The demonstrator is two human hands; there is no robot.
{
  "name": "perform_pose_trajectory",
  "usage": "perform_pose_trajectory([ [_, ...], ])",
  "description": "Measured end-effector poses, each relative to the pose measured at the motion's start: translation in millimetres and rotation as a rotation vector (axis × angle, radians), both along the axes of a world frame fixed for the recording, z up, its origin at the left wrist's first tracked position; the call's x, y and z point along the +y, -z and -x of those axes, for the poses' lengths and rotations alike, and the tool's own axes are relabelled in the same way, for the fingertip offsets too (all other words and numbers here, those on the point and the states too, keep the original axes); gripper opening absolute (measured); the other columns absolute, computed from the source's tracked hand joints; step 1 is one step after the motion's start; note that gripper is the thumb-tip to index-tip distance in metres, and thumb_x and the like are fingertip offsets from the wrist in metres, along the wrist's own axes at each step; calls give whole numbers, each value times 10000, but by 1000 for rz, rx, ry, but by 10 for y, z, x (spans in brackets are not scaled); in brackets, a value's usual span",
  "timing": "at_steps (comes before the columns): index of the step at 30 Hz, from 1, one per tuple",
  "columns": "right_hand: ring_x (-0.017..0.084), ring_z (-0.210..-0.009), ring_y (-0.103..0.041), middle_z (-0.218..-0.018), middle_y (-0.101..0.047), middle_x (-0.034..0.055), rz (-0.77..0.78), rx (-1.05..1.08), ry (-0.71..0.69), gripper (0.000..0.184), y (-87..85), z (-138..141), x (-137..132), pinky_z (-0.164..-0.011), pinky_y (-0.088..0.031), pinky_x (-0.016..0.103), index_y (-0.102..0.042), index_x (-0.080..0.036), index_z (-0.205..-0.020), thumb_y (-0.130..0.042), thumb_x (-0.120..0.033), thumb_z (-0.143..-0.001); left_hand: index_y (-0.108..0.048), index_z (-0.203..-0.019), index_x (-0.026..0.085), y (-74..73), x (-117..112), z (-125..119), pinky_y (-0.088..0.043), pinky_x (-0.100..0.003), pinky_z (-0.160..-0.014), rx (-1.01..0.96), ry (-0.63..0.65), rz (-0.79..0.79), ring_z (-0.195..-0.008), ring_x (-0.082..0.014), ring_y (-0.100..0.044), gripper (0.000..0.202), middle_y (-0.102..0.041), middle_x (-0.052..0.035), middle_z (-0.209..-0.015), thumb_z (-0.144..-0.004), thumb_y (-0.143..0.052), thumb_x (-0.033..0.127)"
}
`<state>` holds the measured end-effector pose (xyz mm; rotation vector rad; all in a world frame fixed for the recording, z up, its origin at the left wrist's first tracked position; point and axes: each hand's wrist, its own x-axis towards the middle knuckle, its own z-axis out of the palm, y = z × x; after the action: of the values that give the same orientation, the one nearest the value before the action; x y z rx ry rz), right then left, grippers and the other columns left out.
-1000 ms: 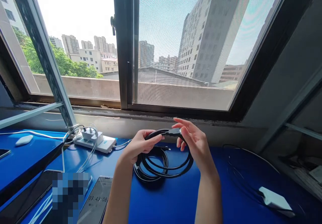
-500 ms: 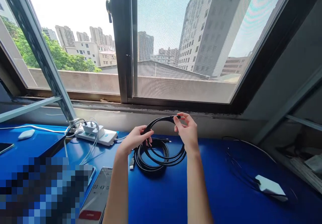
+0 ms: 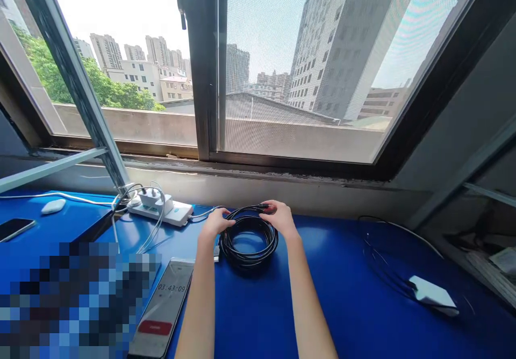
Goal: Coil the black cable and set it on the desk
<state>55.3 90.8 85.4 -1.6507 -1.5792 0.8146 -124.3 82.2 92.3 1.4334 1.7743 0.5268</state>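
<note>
A coiled black cable [image 3: 236, 212] is between my two hands, lowered onto another black cable coil [image 3: 248, 263] on the blue tabletop. Where one coil ends and the other begins is hard to make out. My left hand [image 3: 216, 222] is closed around the left side of the upper loops, its fingertips partly hidden. At the upper right, my right hand [image 3: 279, 218] pinches the loops near a black cable end. A silvery USB plug [image 3: 216, 254] pokes out beside my left wrist.
Left of my forearm lies a phone [image 3: 163, 305] displaying a timer. A white power strip [image 3: 177, 214] with adapters and wires sits by the wall. Farther left are a white mouse [image 3: 53, 206] and another phone [image 3: 16, 229]. A white box [image 3: 433, 294] with wires lies right.
Both hands have come down with the held cable coil, from above the table onto the coil lying there. The right hand has also moved left, closer to my left hand.
</note>
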Motion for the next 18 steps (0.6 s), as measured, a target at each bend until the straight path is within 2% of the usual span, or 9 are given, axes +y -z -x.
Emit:
perform_pose_trajectory([
  [3,150,-902,-579,-1027,-595,54,25,-113,22,182,89,-14,15,-786,-502,330,-598,-157,-995,-546,-287,-879,-526,-1138,152,73,3,-23,-505,-387,-802,73,6,30,-958,-185,-563,324,-549,-81,-1126,-876,-519,343],
  [6,157,-926,-575,-1057,-588,59,41,-175,42,194,183,1,37,-806,-494,341,-595,-165,-1012,-540,-299,-882,-528,-1142,162,112,-38,-50,-494,-396,-828,139,-7,10,-988,-194,-554,322,-541,-83,-1150,-873,-523,341],
  [12,163,-947,-567,-1080,-578,66,-65,-166,65,217,415,19,89,-827,-488,363,-586,-158,-1030,-528,-311,-888,-518,-1162,162,211,-210,-130,-432,-449,-917,251,-169,-70,-1103,-234,-501,349,-517,-98,-1209,-855,-546,326],
  [15,174,-983,-554,-1109,-567,72,-122,-99,90,226,532,14,103,-857,-473,385,-583,-159,-1043,-528,-314,-888,-540,-1129,172,284,-277,-166,-414,-390,-919,250,-243,-101,-1155,-272,-484,351,-548,-120,-1188,-809,-573,313],
  [18,177,-1000,-546,-1129,-559,74,-150,-13,138,226,633,12,118,-872,-467,390,-583,-169,-1049,-521,-318,-891,-573,-1080,185,345,-302,-184,-439,-333,-845,216,-275,-133,-1085,-276,-546,325,-596,-128,-1122,-796,-560,342],
])
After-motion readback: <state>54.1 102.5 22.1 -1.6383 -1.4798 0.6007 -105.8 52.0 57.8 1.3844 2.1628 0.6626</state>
